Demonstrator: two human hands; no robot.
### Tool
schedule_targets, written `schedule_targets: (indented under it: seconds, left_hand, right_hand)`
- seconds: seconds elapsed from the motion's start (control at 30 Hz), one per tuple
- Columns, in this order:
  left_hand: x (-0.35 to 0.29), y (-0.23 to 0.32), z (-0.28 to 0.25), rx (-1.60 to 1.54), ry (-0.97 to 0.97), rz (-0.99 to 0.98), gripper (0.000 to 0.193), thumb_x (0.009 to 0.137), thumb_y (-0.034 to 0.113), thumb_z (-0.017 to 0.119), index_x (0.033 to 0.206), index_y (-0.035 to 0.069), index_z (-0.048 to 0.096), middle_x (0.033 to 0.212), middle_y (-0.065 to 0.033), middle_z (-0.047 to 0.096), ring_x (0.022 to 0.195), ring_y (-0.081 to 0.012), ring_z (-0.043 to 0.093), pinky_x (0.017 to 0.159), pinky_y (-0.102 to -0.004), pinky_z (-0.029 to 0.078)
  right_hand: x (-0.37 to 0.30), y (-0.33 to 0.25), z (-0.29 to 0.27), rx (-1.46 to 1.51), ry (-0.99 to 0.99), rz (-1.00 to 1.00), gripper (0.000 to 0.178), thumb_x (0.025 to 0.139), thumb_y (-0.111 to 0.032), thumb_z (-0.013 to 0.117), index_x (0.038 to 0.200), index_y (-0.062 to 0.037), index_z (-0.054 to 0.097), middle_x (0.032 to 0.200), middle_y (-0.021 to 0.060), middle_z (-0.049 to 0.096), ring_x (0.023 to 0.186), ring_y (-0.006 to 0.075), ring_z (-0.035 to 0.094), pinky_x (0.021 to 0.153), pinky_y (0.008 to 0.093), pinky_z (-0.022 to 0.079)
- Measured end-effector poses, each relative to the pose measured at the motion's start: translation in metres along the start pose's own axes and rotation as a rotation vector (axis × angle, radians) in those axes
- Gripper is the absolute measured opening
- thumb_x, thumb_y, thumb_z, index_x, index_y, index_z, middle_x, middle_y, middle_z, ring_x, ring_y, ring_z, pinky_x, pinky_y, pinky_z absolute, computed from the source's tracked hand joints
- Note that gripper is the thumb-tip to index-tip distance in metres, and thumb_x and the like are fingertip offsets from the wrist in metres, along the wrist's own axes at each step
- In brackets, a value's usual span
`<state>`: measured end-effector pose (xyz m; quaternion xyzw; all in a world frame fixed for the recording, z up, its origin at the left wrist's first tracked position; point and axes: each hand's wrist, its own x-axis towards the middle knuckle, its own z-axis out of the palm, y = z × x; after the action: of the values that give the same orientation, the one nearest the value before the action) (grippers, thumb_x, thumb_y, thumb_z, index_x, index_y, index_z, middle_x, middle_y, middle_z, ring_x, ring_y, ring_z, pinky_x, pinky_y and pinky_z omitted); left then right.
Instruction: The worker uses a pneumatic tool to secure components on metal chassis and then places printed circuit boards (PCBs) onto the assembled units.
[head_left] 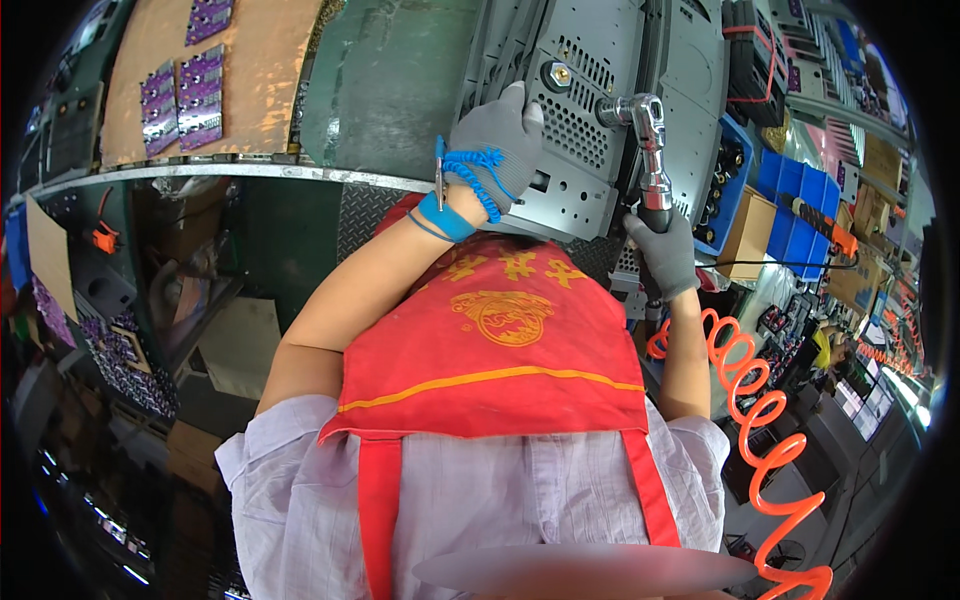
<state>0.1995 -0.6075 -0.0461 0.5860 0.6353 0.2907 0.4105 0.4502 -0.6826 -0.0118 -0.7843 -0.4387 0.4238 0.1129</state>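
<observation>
A grey perforated sheet-metal chassis [585, 190] lies on the bench in front of me. My left hand [495, 145], in a grey glove with a blue wrist strap [448, 215], rests on its left part. Two fingertips show, stretched out and apart; the other fingers are hidden. My right hand [665, 255], also gloved, is closed round the dark handle of a chrome ratchet wrench [650, 145]. The wrench's angled head and socket [608, 112] are at the chassis face, hiding what lies under them. Up and left of the socket sits a hex fitting with a brass centre [560, 76].
Purple circuit boards [200, 95] lie on a tan board [125, 110] at the far left. Blue bins [800, 205] and a cardboard box [748, 235] stand right of the chassis. An orange coiled hose [770, 410] hangs near my right arm. Stacked black parts [752, 60] are at the back right.
</observation>
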Motion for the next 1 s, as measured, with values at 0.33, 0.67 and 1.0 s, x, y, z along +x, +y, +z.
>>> schedule_targets:
  seconds: [0.33, 0.67, 1.0]
  left_hand:
    - [0.0, -0.001, 0.002, 0.008, 0.036, -0.015, 0.041, 0.091, 0.028, 0.05, 0.116, -0.004, 0.058, 0.095, -0.028, 0.063, 0.09, -0.0421, 0.061, 0.078, -0.0455, 0.049]
    - [-0.001, -0.008, -0.003, 0.027, 0.03, 0.004, 0.035, 0.091, 0.023, 0.048, 0.112, -0.002, 0.059, 0.077, -0.0241, 0.064, 0.076, -0.0417, 0.062, 0.069, -0.0492, 0.049]
    - [-0.005, -0.019, -0.014, -0.017, -0.014, -0.036, 0.041, 0.088, 0.026, 0.053, 0.117, -0.003, 0.059, 0.096, -0.0275, 0.064, 0.089, -0.0411, 0.062, 0.079, -0.0438, 0.049]
  right_hand:
    - [0.004, -0.002, -0.003, -0.082, 0.022, 0.008, 0.033, 0.075, -0.024, 0.072, 0.095, 0.0007, 0.061, 0.071, 0.0037, 0.061, 0.062, 0.0108, 0.054, 0.062, 0.0287, 0.046]
    - [-0.002, -0.051, -0.023, 0.101, -0.142, -0.124, 0.026, 0.078, -0.017, 0.071, 0.093, -0.0011, 0.057, 0.066, -0.0001, 0.055, 0.057, 0.0068, 0.05, 0.053, 0.024, 0.041]
    - [0.015, -0.078, 0.006, -0.169, -0.192, -0.143, 0.035, 0.077, -0.021, 0.069, 0.103, 0.0004, 0.058, 0.072, 0.0071, 0.061, 0.055, 0.0138, 0.057, 0.053, 0.0295, 0.048]
